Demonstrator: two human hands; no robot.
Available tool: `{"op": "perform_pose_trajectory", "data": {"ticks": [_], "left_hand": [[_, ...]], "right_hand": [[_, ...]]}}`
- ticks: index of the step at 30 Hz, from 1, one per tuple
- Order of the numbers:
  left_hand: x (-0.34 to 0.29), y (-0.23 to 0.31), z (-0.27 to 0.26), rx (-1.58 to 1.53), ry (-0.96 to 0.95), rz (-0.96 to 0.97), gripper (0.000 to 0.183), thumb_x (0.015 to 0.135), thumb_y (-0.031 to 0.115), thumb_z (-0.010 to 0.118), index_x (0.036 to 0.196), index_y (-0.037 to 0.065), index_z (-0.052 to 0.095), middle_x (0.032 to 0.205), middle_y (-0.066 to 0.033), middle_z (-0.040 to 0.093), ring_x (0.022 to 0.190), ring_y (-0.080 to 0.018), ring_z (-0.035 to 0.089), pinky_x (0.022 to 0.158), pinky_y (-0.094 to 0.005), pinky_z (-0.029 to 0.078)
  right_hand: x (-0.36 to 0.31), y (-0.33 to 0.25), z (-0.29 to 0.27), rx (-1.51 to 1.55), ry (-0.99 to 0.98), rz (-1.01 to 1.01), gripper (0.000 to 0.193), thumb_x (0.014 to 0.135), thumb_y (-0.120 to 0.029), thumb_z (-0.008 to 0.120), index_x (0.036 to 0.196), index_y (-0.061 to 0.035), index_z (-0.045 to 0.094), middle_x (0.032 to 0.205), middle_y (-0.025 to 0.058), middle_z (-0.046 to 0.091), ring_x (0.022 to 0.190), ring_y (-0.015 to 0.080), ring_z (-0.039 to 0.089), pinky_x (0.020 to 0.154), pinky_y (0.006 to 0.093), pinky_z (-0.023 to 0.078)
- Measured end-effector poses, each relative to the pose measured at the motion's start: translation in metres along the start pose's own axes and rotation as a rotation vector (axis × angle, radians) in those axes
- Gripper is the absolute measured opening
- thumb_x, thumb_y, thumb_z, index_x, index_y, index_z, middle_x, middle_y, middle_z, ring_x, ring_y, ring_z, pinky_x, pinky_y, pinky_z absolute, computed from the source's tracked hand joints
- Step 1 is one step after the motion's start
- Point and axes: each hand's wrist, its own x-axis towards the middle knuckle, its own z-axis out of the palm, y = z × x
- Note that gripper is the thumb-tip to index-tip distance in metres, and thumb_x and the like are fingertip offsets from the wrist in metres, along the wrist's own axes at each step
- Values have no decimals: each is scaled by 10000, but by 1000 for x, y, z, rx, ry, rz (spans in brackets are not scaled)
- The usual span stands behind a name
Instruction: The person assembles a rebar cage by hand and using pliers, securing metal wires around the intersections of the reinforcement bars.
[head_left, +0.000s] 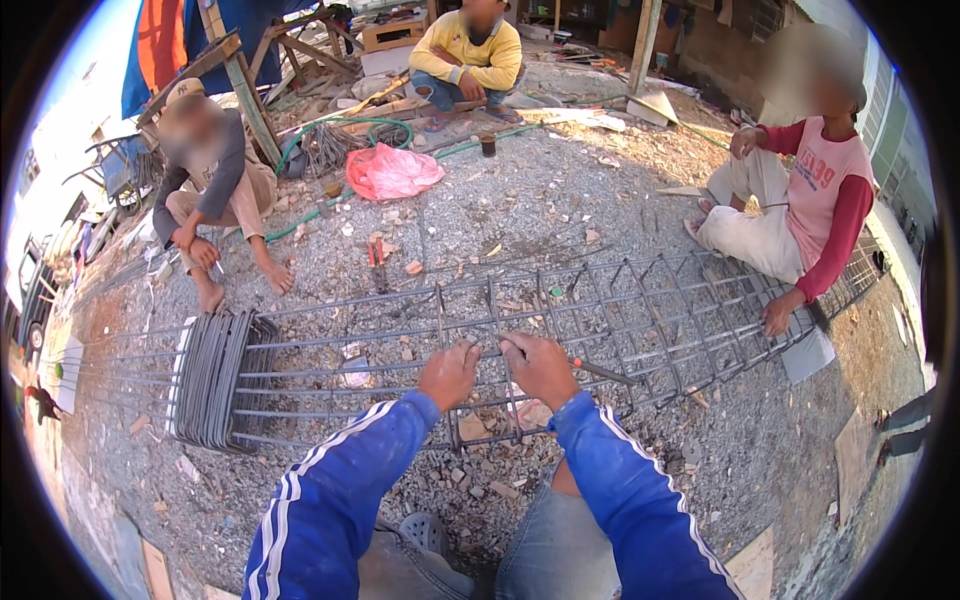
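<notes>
A long cage of steel reinforcing bars (640,315) lies across the gravel before me, with square stirrups along its bars. My left hand (450,374) is closed over the middle bars, its fingertips pinched together. Close beside it, my right hand (540,368) is also closed, thumb and fingers together near a stirrup. Whatever lies between the fingertips of either hand is too small to make out. A dark tool with an orange end (602,372) sits against the cage just right of my right hand; I cannot tell whether that hand touches it. Bunched stirrups (215,380) hang around the bars at the left.
Red-handled pliers (376,264) lie on the gravel beyond the cage. A pink plastic bag (392,172) and a green hose (460,150) are farther off. One person squats at the left, another at the back; a third at the right rests a hand (782,312) on the cage.
</notes>
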Motion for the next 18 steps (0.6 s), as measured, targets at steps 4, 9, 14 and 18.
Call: {"op": "perform_pose_trajectory", "data": {"ticks": [4,9,14,18], "left_hand": [[8,-3,13,-249,48,-142,339,985,286,455,993,-19,604,725,-168,618,596,-327,594,565,-454,466],[9,-4,20,-763,-24,-442,327,982,265,472,938,-31,606,613,-128,578,379,-227,522,391,-376,439],[9,-23,27,-907,-24,-451,286,983,232,485,907,-20,598,589,-92,548,351,-182,475,348,-346,399],[9,-26,29,-691,114,247,315,1016,242,414,951,-23,569,591,-30,473,399,-146,418,353,-320,384]], "right_hand": [[-2,-11,7,-112,-37,-14,219,899,-210,572,1006,-51,677,848,205,686,763,392,662,696,488,520],[-2,-19,19,-221,-58,93,198,898,-227,565,951,-68,671,814,206,681,746,391,663,667,506,515],[1,-13,22,-257,44,114,228,899,-268,570,880,-67,675,817,176,679,731,371,663,644,492,516],[7,-3,21,-345,74,122,255,893,-292,579,818,-63,661,798,152,665,704,361,652,633,488,508]]}}
